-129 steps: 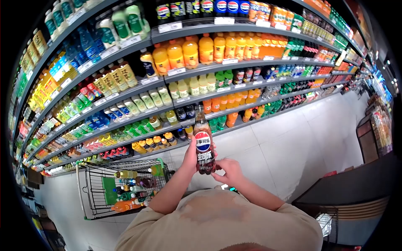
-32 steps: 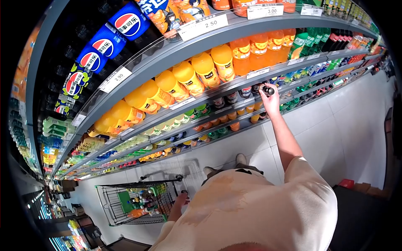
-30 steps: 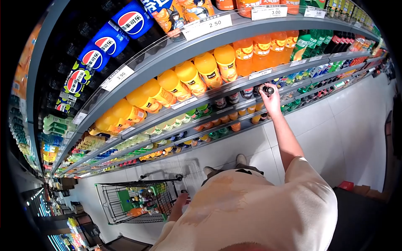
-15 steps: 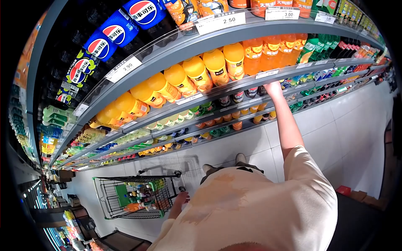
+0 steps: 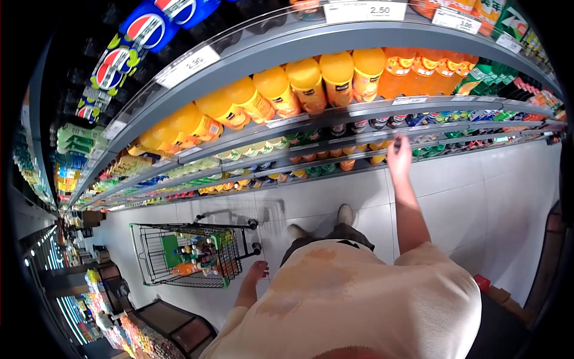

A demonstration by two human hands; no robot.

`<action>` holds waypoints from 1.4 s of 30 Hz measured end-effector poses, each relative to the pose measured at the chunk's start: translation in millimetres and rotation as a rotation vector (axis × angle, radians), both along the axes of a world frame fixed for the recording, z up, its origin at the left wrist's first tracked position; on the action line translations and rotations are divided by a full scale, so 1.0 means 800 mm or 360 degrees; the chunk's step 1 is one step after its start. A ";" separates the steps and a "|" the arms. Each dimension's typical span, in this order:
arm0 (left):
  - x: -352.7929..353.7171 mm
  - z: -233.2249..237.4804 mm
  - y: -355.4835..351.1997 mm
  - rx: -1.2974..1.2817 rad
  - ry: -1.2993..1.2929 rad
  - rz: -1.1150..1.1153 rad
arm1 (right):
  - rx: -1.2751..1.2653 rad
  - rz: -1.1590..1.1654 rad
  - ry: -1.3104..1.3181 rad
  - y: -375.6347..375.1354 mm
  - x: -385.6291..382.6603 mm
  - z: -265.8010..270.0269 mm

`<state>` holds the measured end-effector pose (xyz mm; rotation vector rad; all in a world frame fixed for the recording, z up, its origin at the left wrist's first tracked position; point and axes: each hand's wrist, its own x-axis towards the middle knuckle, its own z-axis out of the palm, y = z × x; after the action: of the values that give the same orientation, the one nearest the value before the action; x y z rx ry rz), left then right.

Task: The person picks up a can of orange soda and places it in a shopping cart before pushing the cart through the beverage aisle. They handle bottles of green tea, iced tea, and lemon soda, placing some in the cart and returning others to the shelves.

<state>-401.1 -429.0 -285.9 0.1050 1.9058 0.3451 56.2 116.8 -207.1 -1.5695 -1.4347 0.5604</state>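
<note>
My right hand (image 5: 399,158) is held out in front of the lower shelves, below the row of dark cola bottles (image 5: 379,123). Its fingers are loosely curled, with a dark gap between thumb and fingers; no bottle shows in it. My left hand (image 5: 259,270) hangs beside the shopping cart (image 5: 156,277), apart from it, fingers loose and nothing visible in them. Inside the cart lie several bottles, among them an orange drink bottle (image 5: 186,268). Above the cola stand large orange juice bottles (image 5: 338,78) and orange soda bottles (image 5: 400,70).
The long drink shelf (image 5: 251,63) curves across the view, carrying price tags (image 5: 366,11) and blue Pepsi packs (image 5: 143,30) at upper left. Pale floor tiles (image 5: 311,206) lie between shelf and cart. Dark display stands (image 5: 173,326) are behind on the left.
My right hand has drawn back and down from the shelf edge below the orange sodas. My left hand has shifted slightly upward in view, and the view has turned a little.
</note>
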 end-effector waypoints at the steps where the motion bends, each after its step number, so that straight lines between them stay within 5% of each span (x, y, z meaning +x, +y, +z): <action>1: 0.003 0.007 -0.004 0.0011 0.0006 -0.0041 | 0.0011 0.0158 -0.0034 -0.028 -0.008 -0.030; 5: -0.006 0.006 -0.020 0.0025 0.0017 -0.0032 | -0.0460 0.0775 -0.0111 -0.149 -0.060 -0.117; 7: -0.015 0.001 -0.038 0.0086 0.0016 0.0032 | -0.0451 0.1034 0.0043 -0.210 -0.097 -0.104; 16: -0.040 -0.015 -0.217 0.0356 0.0036 0.0395 | -0.0785 0.2172 -0.0626 -0.332 -0.287 -0.078; 25: -0.026 -0.044 -0.461 0.0067 0.0079 0.0073 | -0.0695 0.2443 -0.0775 -0.454 -0.476 -0.053; 28: -0.027 -0.090 -0.533 0.0373 0.0088 -0.0143 | -0.0744 0.2516 -0.0690 -0.484 -0.518 -0.043; 34: -0.047 -0.044 -0.512 0.0099 -0.0063 0.0647 | -0.0826 0.2635 -0.0776 -0.531 -0.585 -0.055; 42: -0.155 -0.020 -0.440 0.0603 0.0049 0.1406 | -0.0907 0.2829 -0.0906 -0.583 -0.729 -0.110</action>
<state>-525.2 -780.6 -302.1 -0.5003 1.8036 1.2970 -527.1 -349.5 -295.1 -0.3018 -3.1390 1.6667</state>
